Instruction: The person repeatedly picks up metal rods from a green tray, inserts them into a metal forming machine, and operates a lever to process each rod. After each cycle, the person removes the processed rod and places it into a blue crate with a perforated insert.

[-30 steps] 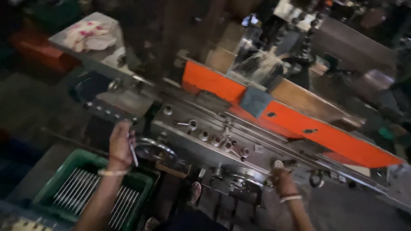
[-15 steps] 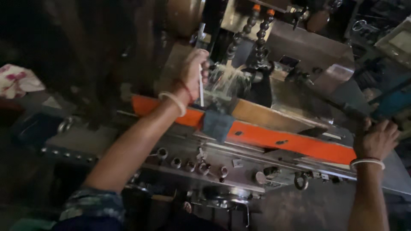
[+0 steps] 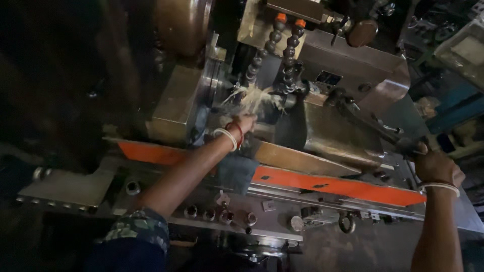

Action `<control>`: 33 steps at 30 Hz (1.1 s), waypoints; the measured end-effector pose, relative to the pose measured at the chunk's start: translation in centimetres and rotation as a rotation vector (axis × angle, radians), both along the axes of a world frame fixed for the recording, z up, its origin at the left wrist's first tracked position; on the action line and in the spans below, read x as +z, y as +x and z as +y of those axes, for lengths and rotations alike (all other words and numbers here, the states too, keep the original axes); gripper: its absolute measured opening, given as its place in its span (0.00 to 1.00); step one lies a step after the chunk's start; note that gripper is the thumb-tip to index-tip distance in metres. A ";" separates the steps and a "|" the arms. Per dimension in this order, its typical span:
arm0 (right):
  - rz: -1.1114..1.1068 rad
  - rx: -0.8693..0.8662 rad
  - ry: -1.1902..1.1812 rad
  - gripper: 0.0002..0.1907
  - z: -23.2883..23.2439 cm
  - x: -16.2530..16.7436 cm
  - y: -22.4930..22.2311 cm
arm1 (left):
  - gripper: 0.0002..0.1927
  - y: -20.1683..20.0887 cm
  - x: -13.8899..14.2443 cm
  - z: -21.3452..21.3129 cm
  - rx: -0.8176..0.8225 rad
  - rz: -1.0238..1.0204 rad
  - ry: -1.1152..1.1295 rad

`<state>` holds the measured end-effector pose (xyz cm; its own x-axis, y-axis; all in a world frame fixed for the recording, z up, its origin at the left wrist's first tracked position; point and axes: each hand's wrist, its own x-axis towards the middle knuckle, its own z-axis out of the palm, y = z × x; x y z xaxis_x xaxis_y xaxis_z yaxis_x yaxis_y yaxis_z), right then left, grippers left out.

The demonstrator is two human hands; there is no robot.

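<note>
- left hand [image 3: 245, 122] is stretched way into the machine [image 3: 322, 126], right at the spot where pale liquid [image 3: 250, 97] is spraying around. can't tell how open the fingers are or if they've got anything, the spray hides them
- two black beaded hoses [image 3: 272, 50] with orange tips hang down right above that hand
- white bangle [image 3: 225, 136] and a red thread sit on the left wrist, patterned sleeve [image 3: 138, 229] down by the elbow
- right hand [image 3: 433, 166] is way off to the side, closed tight around the end of a long dark lever [image 3: 373, 126] that slants up toward the middle of the machine
- an orange strip [image 3: 333, 184] runs along the front edge, and a blue-grey rag [image 3: 235, 171] hangs over it just under the left forearm
- row of round knobs [image 3: 217, 215] on the grey panel below
</note>
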<state>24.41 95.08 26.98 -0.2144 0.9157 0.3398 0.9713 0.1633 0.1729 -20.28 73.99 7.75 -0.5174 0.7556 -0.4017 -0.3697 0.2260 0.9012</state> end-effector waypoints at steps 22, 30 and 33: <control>-0.102 -0.134 -0.003 0.38 2.4 -3.0 0.9 | 0.19 -3.3 4.8 8.1 0.370 -0.475 0.144; -0.151 -0.130 0.031 0.39 4.7 -3.5 1.0 | 0.20 -4.9 2.1 11.0 0.472 -0.580 0.203; -0.126 -0.118 0.033 0.39 5.2 -3.9 1.4 | 0.15 -5.6 1.5 11.6 0.508 -0.582 0.337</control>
